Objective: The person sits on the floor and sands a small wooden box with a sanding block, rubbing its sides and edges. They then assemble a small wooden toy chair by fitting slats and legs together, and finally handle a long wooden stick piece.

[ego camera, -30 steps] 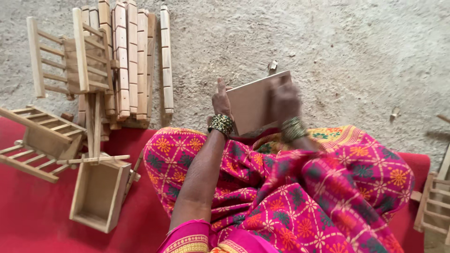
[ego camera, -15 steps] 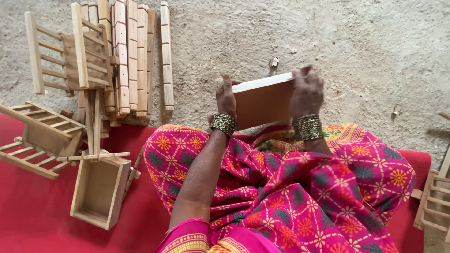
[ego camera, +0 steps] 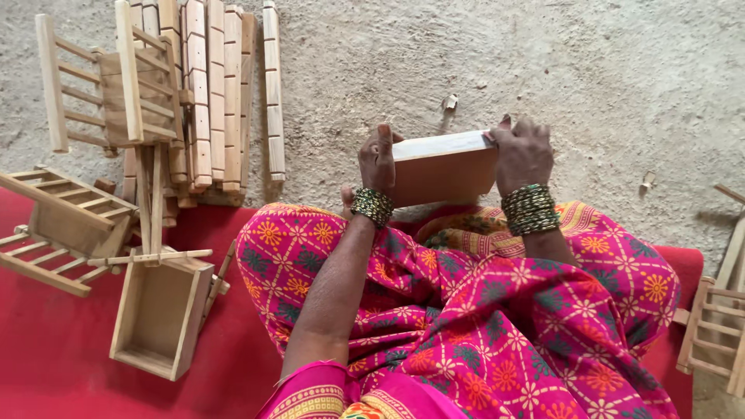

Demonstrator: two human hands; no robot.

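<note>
1. Fingers of the left hand (ego camera: 378,159) clasp the left end of the wooden box (ego camera: 442,164); fingers of the right hand (ego camera: 521,154) curl over its right end and top edge, so both hands grip it.
2. Wooden box: pale, smooth-planed timber, rectangular, with flat faces and square corners. It is held above the person's lap, over the concrete floor (ego camera: 605,70). Its long axis runs left to right between the hands, with the right end tilted slightly upward; a lighter narrow face points up, a broader tan face points toward the wearer.
3. Bangles (ego camera: 531,208): stacked green and gold rings on each wrist, just below the box.
4. Open tray (ego camera: 159,316): shallow, unfinished wood, lying well left of the box on the red mat (ego camera: 54,349).
5. Slatted frames (ego camera: 101,85): ladder-like, light wood, lying far left of the box beside a row of notched wooden bars (ego camera: 213,93).
6. Floor: rough, grey, gritty.
</note>
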